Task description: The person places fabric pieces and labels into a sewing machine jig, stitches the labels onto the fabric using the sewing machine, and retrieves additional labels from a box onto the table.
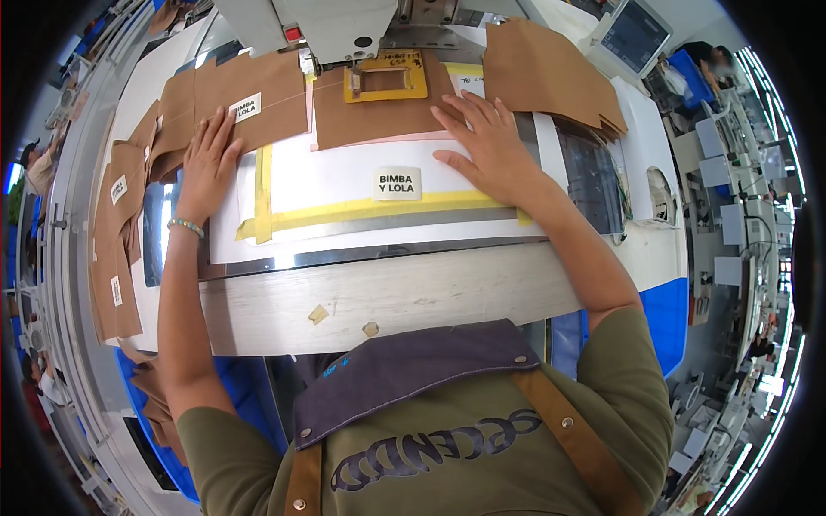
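My left hand (pixel 211 165) lies flat, its fingertips on the edge of a brown fabric panel (pixel 288 90) that bears a white label (pixel 248 107) with black lettering. My right hand (pixel 486 146) is spread, its fingers at the right edge of another brown panel (pixel 370 127). A yellow clamp frame (pixel 351 89) rests on that panel, below the sewing machine head (pixel 331 34). Between my hands, a loose white label (pixel 397 183) lies on a white template sheet (pixel 318 176) edged with yellow tape (pixel 335 210). Neither hand grips anything.
Brown panels (pixel 551 73) are stacked at the far right, beside a screen (pixel 635 36). More labelled brown panels (pixel 114 241) drape over the left side. Blue bins (pixel 667 322) stand below the table on both sides. Two small scraps (pixel 318 314) lie near the front edge.
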Tool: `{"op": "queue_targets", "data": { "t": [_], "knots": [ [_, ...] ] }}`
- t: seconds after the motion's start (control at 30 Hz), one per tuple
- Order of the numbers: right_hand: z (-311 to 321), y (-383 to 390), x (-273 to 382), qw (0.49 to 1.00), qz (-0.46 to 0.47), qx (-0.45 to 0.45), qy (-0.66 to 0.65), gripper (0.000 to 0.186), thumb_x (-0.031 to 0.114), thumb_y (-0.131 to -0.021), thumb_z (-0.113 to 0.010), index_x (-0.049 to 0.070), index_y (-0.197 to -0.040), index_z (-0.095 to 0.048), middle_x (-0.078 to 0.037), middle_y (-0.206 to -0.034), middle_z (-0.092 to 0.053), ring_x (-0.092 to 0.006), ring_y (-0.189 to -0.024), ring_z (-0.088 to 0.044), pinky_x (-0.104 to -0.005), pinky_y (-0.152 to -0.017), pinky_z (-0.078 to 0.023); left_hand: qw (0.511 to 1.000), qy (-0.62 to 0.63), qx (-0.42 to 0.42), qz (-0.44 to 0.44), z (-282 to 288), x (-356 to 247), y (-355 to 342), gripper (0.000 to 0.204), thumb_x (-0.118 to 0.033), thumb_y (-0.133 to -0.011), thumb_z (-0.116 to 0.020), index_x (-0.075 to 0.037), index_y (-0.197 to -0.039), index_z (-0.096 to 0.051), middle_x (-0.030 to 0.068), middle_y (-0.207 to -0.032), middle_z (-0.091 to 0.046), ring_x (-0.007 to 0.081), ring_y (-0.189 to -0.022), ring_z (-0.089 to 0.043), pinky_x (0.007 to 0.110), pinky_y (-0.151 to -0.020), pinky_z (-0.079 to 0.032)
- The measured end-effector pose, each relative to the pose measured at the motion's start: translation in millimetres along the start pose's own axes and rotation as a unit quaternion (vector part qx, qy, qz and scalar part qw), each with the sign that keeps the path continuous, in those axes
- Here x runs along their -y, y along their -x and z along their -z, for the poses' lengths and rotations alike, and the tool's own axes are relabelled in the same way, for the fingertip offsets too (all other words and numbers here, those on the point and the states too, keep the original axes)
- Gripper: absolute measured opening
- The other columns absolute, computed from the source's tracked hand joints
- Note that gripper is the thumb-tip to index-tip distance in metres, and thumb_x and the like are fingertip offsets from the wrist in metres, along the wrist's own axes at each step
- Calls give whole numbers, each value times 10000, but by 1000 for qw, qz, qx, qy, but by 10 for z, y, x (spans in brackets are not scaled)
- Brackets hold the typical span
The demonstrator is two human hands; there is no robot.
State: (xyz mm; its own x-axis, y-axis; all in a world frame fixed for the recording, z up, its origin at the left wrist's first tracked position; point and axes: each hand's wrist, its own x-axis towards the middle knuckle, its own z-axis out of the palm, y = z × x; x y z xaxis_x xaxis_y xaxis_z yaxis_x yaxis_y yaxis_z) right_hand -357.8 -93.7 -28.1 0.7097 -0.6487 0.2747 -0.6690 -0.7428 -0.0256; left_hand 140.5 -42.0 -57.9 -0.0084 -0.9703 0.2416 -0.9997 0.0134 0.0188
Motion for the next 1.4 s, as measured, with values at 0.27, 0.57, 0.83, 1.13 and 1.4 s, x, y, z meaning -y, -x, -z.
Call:
{"op": "queue_targets", "data": {
  "t": [0.27, 0.57, 0.83, 1.13, 1.4],
  "knots": [
    [-45, -79, 85, 999, -8, -13, -32, 739, 602, -1100, -498, 48, -1588, -512, -224, -1664, -412, -408, -1603, -285, -672, -1283, -183, 994, -57, 7, 90, -10, 144, -250, 568, -388, -1137, -450, -163, -1658, -437, 104, -1732, -404, 353, -1600, -348, 530, -1272, -298],
    [180, 68, -218, 998, 33, 12, -47, 682, 545, -1125, -469, 53, -1597, -498, -97, -1738, -370, -308, -1645, -230, -595, -1338, -131, 977, 108, -33, -179, 406, -1334, 248, 541, -217, -1059, -635, -103, -1577, -528, 76, -1661, -505, 364, -1573, -382, 516, -1284, -310],
    [193, 144, -265, 997, 33, 55, -44, 671, 504, -1119, -485, 68, -1628, -454, -87, -1745, -366, -307, -1648, -225, -560, -1351, -123, 974, 149, 20, -169, 449, -1334, 277, 575, -188, -1063, -631, -121, -1617, -491, 70, -1655, -520, 340, -1579, -383, 474, -1293, -329],
    [187, 124, -207, 997, 29, 62, -36, 637, 456, -1112, -490, 152, -1667, -418, -56, -1767, -334, -297, -1651, -218, -529, -1367, -89, 968, 192, -31, -156, 465, -1434, 306, 570, -259, -1067, -642, -95, -1595, -506, 145, -1584, -571, 358, -1565, -391, 490, -1298, -309],
    [188, 118, -224, 996, 16, 75, -35, 637, 475, -1116, -471, 168, -1671, -414, -44, -1777, -310, -282, -1655, -208, -519, -1375, -74, 958, 237, 20, -159, 548, -1360, 251, 524, -118, -1035, -640, -92, -1550, -546, 175, -1522, -591, 371, -1475, -489, 469, -1237, -378]
  ]
}}
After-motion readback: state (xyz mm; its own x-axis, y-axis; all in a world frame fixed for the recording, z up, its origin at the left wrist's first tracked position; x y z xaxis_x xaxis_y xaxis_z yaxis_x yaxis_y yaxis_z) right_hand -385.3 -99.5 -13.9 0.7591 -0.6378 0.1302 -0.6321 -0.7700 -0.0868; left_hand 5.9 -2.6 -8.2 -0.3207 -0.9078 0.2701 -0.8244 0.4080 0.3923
